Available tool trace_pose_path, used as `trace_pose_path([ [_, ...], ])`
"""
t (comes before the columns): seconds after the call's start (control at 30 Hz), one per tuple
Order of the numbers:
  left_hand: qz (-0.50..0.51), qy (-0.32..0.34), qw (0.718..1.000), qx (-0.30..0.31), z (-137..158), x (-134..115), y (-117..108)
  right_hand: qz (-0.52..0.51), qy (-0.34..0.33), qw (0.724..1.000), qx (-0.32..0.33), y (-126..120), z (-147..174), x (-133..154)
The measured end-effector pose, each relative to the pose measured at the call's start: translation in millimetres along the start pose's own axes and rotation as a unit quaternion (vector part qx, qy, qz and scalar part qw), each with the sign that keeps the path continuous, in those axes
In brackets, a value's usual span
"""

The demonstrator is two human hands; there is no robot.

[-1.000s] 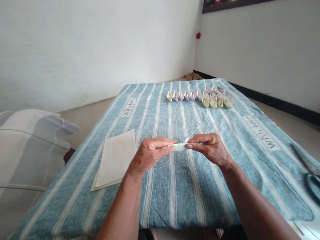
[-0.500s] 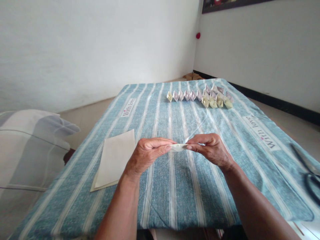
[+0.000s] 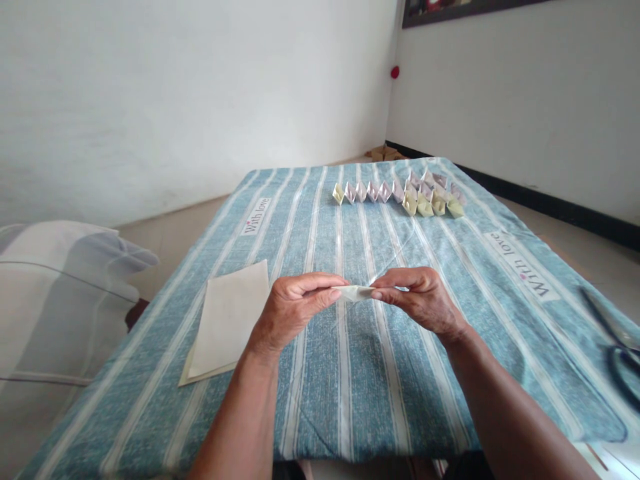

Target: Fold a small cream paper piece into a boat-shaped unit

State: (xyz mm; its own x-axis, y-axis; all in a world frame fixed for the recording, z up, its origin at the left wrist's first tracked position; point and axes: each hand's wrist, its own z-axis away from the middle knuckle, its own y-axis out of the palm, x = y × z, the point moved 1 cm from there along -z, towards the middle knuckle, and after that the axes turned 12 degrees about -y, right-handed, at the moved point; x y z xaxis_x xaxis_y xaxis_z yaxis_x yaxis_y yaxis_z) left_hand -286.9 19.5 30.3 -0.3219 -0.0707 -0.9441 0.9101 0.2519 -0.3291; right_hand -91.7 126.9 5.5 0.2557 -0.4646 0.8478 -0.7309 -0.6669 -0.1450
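Note:
A small pale folded paper (image 3: 355, 293) spans the gap between my two hands, above the middle of the table. My left hand (image 3: 299, 303) pinches its left end between thumb and fingers. At the right end, my right hand (image 3: 419, 297) grips it the same way. The fingers partly cover the paper, so its full shape is hidden. Left of my left hand lies a short stack of paper sheets (image 3: 230, 320), white on top with a yellowish edge below.
Several folded paper boats (image 3: 384, 192), yellow and pale lilac, stand in rows at the table's far right. Scissors (image 3: 617, 347) rest near the right edge. A blue striped cloth (image 3: 320, 373) covers the table. Checked fabric (image 3: 55, 300) is beyond the left edge.
Both hands keep their pinch on the folded paper. My left thumb has drawn slightly left, baring a little more of the paper.

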Motion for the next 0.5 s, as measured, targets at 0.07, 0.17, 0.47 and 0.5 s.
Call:
trace_pose_path([
  [0.07,-0.005,0.009,0.999,-0.035,-0.7,1.1,2.4,0.025,-0.015,1.000,-0.002,-0.2,0.0,-1.5],
  [0.17,-0.059,0.076,0.991,-0.092,-1.8,1.1,8.4,0.085,-0.043,0.995,0.000,0.0,-0.1,-4.2],
  [0.47,-0.251,0.209,0.932,-0.158,-5.3,7.3,23.0,0.184,-0.079,0.979,0.027,5.3,-0.6,-7.0],
  [0.5,-0.257,0.219,0.927,-0.165,-5.6,8.1,23.3,0.188,-0.079,0.979,0.028,5.7,-0.7,-7.1],
])
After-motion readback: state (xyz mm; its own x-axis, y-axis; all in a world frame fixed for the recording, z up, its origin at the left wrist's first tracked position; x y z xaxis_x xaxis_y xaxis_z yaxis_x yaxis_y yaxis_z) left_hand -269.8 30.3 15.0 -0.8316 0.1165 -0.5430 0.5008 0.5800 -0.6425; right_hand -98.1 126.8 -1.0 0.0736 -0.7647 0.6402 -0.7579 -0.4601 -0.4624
